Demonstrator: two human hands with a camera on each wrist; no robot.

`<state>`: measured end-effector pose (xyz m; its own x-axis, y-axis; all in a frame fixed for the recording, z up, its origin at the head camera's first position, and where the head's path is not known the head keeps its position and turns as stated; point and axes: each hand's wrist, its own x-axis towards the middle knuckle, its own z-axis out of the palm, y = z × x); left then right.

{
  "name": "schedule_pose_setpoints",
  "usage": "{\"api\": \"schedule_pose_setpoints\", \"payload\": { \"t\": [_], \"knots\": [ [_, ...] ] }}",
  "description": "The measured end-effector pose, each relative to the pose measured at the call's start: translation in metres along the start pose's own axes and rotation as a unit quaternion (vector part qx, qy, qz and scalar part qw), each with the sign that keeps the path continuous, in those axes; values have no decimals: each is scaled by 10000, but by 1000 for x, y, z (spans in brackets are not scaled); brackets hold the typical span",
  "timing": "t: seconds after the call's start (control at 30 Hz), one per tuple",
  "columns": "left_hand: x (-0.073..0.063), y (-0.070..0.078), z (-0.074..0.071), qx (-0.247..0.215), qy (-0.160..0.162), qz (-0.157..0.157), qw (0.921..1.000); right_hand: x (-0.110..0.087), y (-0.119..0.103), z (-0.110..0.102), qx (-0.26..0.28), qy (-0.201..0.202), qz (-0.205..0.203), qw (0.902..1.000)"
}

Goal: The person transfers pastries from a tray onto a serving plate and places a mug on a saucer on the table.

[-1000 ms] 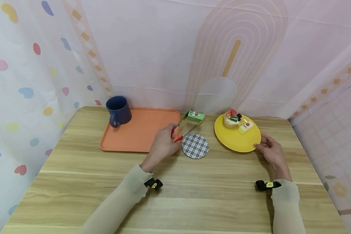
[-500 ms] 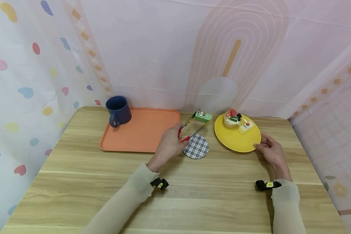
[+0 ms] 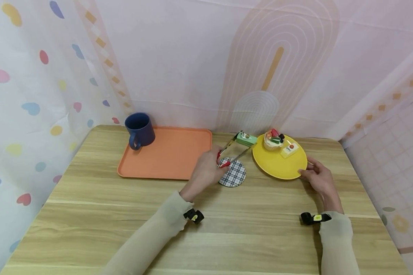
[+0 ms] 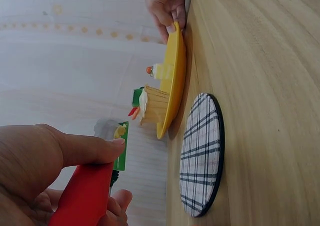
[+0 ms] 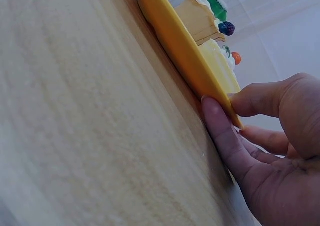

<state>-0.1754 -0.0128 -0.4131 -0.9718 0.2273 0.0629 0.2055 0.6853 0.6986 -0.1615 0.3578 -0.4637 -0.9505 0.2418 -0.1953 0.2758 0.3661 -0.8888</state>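
Observation:
My left hand (image 3: 208, 168) holds a pair of tongs with red handles (image 4: 85, 196). Between the tongs' tips sits a green cake slice (image 3: 246, 139), held up just left of the yellow plate (image 3: 278, 168) and overlapping its left rim in the head view. On that plate are a fruit-topped cupcake (image 3: 273, 141) and a pale yellow cake slice (image 3: 289, 150). My right hand (image 3: 319, 176) pinches the plate's right rim between thumb and fingers; the right wrist view shows the rim (image 5: 220, 99) caught between them. Under the tongs lies a round plaid coaster (image 3: 235, 176), partly covered by my left hand.
An orange tray (image 3: 165, 160) lies on the wooden table (image 3: 247, 236), left of the coaster. The dark blue mug (image 3: 143, 131) stands at the tray's back left corner. A patterned curtain (image 3: 179, 76) hangs right behind the table's far edge.
My left hand has moved right, carrying the green cake slice in the tongs from near the tray's back right corner to the plate's left rim. The right hand and plate have stayed in place.

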Motion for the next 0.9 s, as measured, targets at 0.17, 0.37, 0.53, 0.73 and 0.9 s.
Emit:
{"api": "schedule_pose_setpoints", "payload": {
  "t": [0.17,0.37,0.53,0.73,0.9],
  "knots": [
    [1,4,3,45,-68,57,10000,0,1,0,38,22,35,10000],
    [2,7,8,165,-97,180,9997,0,0,1,40,37,15,10000],
    [2,11,12,191,-178,148,9995,1,1,0,24,19,23,10000],
    [4,15,19,256,-308,160,9991,0,1,-1,9,20,28,10000],
    [5,19,25,375,-308,327,9983,-1,0,-1,-10,34,17,10000]
  ]
}}
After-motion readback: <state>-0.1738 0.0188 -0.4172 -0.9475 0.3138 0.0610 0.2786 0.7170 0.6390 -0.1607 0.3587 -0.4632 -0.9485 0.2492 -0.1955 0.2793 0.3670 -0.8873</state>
